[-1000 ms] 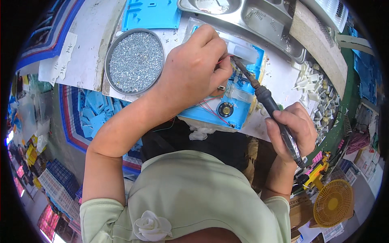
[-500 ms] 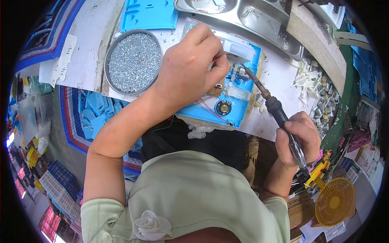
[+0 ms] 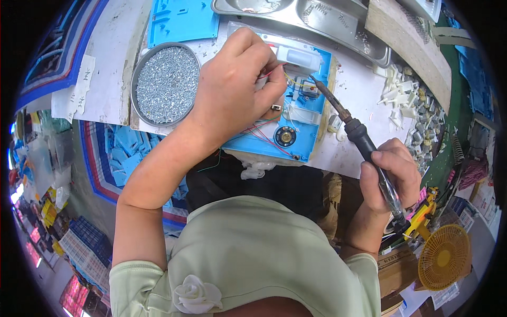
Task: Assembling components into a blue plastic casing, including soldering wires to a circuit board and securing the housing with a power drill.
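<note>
My right hand (image 3: 393, 174) grips the black handle of a soldering iron (image 3: 362, 142). The iron slants up and left, its dark tip over a blue plastic housing (image 3: 309, 138), close to a small motor-like part (image 3: 309, 89) and a yellow wire. Above that housing my left hand (image 3: 235, 79) is pinched closed, with a thin red wire at its fingertips; the exact grip is partly hidden. Inside the housing are a round black speaker (image 3: 285, 136), a white translucent block (image 3: 298, 59), and red and green wires. A small switch-like piece (image 3: 275, 107) shows below my left fingers.
Left of the housing stands a round metal bowl (image 3: 134, 95) of small silver screws. A blue panel (image 3: 182, 24) lies behind it. At the back is a steel compartment tray (image 3: 296, 26) holding springs. White plastic pieces (image 3: 398, 100) are heaped at right, near a yellow fan (image 3: 443, 257).
The bench and everything on it have shifted slightly left in the picture. The iron's tip stays near the same part of the housing; both hands keep their grips.
</note>
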